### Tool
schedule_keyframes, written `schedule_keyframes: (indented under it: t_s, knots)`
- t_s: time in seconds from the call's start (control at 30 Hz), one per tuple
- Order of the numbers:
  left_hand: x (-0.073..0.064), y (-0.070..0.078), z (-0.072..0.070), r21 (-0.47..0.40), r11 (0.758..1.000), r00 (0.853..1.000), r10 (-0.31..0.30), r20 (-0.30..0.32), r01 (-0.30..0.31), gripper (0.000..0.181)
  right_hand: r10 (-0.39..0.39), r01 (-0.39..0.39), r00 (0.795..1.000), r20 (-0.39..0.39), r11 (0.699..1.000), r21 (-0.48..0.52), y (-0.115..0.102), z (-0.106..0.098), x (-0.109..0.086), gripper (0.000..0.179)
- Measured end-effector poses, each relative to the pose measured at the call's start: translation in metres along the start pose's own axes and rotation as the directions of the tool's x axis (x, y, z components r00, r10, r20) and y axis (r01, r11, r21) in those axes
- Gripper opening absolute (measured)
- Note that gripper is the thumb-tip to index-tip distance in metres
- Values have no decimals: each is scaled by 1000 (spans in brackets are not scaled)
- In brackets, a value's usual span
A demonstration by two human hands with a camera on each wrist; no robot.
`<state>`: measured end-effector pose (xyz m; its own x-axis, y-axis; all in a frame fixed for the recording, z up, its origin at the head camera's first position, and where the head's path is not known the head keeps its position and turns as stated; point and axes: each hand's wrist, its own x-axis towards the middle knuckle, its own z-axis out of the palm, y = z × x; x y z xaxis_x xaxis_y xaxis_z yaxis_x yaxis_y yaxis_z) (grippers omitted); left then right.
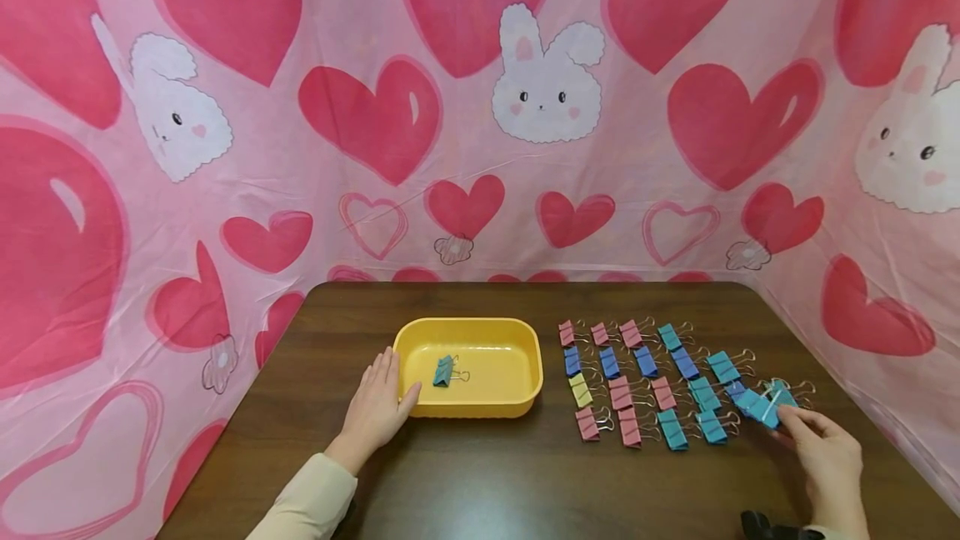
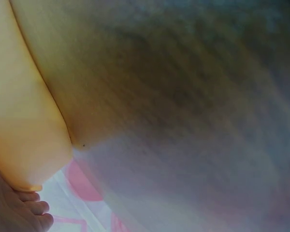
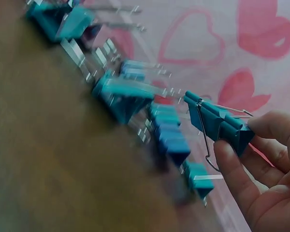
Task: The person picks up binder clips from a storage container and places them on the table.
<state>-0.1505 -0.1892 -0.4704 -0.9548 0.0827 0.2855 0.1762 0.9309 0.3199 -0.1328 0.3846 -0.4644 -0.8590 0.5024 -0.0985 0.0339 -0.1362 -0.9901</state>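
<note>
A teal binder clip [image 3: 217, 121] is pinched between the thumb and fingers of my right hand [image 1: 825, 448], over the right end of the clip rows. In the right wrist view its wire handles are folded along its sides. My left hand [image 1: 375, 407] rests against the left side of a yellow tray [image 1: 472, 410], fingers extended along it and thumb at the near corner. Inside the tray lies one teal binder clip [image 1: 443, 372]. In the left wrist view the tray wall [image 2: 24, 106] fills the left edge, with fingertips [image 2: 38, 208] beside it.
Several rows of binder clips lie right of the tray: pink clips [image 1: 619, 393], blue clips [image 1: 645, 362], a yellow clip [image 1: 580, 390] and teal clips [image 1: 672, 430]. Heart-patterned pink cloth [image 1: 465, 148] stands behind and beside the brown table [image 1: 480, 473].
</note>
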Motion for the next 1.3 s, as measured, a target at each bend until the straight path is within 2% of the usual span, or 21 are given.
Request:
schedule_keyframes:
  t_s: [0.27, 0.5, 0.63, 0.8, 0.93, 1.03, 1.13, 1.2, 1.3]
  knots:
    - [0, 1, -2, 6, 1000, 1000, -6, 13, 6, 72, 73, -73, 997, 3, 995, -75, 14, -12, -2, 28]
    - [1, 2, -3, 2, 1000, 1000, -13, 23, 13, 72, 126, -125, 992, 4, 986, -107, 19, -14, -1, 33]
    - [1, 2, -4, -3, 1000, 999, -22, 39, 22, 72, 153, -147, 988, 30, 977, -156, 19, -15, -1, 32]
    - [0, 2, -4, -7, 999, 998, -33, 60, 33, 73, 161, -137, 983, 88, 962, -237, 20, -18, 0, 25]
    - [0, 2, -3, -3, 1000, 998, -26, 49, 26, 73, 190, -167, 977, 102, 966, -198, 18, -21, -2, 24]
    - [0, 3, -3, -5, 1000, 999, -20, 40, 21, 73, 201, -193, 978, 57, 973, -128, 13, -24, -4, 28]
    - [0, 3, -3, -5, 1000, 999, -19, 36, 19, 73, 135, -135, 991, 14, 990, -38, 5, -25, -3, 28]
    - [0, 2, -3, -3, 1000, 999, -18, 32, 18, 73, 51, -51, 999, 13, 999, 4, 0, -25, 1, 25]
    - [0, 1, -2, 1, 1000, 999, -21, 32, 21, 73, -75, 75, 996, 42, 997, 12, -14, -18, 7, 21]
